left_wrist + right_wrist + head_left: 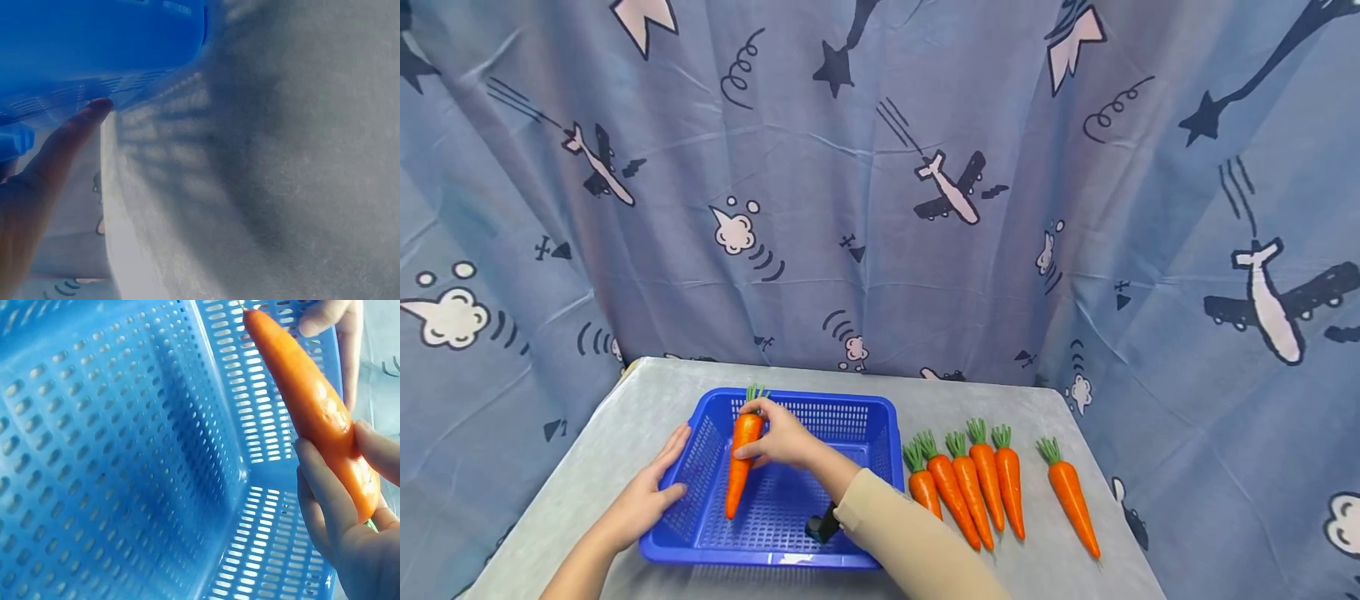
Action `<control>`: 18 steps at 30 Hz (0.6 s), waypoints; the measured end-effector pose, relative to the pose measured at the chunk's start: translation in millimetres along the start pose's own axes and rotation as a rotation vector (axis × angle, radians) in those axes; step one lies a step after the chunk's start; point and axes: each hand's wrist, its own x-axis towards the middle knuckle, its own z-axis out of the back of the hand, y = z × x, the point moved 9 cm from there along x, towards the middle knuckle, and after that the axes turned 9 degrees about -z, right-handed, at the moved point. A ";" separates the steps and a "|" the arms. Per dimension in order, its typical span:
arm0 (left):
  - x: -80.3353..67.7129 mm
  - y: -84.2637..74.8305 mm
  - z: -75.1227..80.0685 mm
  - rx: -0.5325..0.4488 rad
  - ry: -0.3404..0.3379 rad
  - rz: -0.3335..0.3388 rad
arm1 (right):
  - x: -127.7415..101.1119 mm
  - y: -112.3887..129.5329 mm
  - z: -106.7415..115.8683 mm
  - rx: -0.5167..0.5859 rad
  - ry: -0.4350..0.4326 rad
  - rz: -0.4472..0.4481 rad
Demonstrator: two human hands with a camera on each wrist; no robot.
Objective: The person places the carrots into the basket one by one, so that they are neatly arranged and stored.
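Right hand (782, 437) with carrot (741, 462) over basket (865, 417)

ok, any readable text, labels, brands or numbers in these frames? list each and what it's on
None: no words, numbers or brand marks show in any view.
Curtain: drawn planes, stars and clouds only, no lettering.
Basket: plain blue plastic, no label seen, wrist views included.
Carrot in the right hand: unmarked, as are the six carrots on the table.
Dark device at the right wrist: too small to tell any marking.

Head view looks down over the table; both wrist views crowd the basket (857, 421).
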 end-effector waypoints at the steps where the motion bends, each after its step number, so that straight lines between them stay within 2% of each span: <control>1: 0.7 -0.1 0.1 0.000 0.003 0.006 | 0.2 0.7 -1.2 -0.018 -0.003 0.000; 12: 0.5 -1.4 0.4 0.025 0.013 0.019 | 2.4 -7.0 -26.1 -0.147 -0.025 -0.062; 15: 0.8 -2.1 -0.1 0.011 0.007 0.016 | 3.7 -13.7 -31.4 -0.140 -0.035 -0.088; 18: 0.9 -2.6 -0.2 0.002 0.005 0.013 | 7.5 -21.0 -34.6 -0.078 -0.037 -0.119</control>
